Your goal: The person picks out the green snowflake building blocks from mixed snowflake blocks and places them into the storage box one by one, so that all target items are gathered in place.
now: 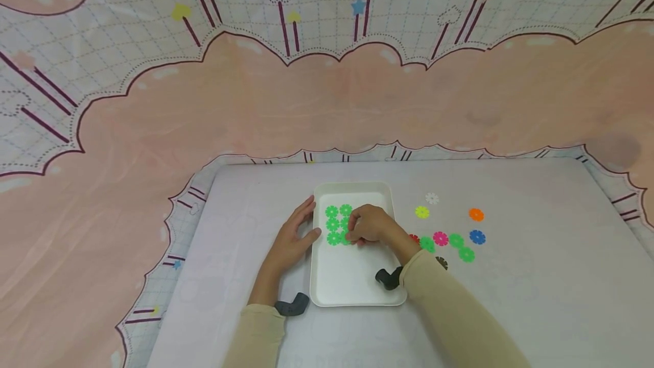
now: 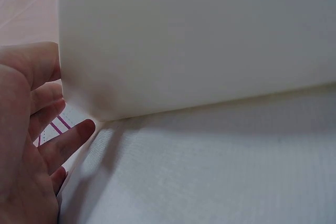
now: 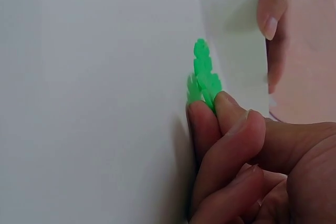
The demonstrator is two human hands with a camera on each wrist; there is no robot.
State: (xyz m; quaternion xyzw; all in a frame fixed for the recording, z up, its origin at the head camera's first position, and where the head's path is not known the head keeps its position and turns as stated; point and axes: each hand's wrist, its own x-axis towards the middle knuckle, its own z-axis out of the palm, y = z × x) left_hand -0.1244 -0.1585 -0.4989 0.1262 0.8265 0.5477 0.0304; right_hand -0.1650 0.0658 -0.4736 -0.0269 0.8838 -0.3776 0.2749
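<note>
A white rectangular tray [image 1: 347,277] lies on the table, holding several green snowflake-shaped plastic discs [image 1: 332,224] in two columns toward its far left. My right hand [image 1: 372,226] reaches over the tray from the right. Its thumb and index finger pinch a green disc [image 3: 209,83] at the near end of the right column, partly covered by the fingertips. Along the tray's left side, my left hand [image 1: 290,246] lies with extended fingers, the thumb by the rim. In the left wrist view, those fingers [image 2: 65,142] are beside the tray's outer wall [image 2: 184,51].
Right of the tray lie loose discs: white [image 1: 432,198], yellow [image 1: 422,212], orange [image 1: 476,214], blue [image 1: 477,237], pink [image 1: 440,238], several green [image 1: 466,254], and a red one [image 1: 414,238] and dark one [image 1: 441,263] partly behind the right arm. A patterned cloth hangs behind the table.
</note>
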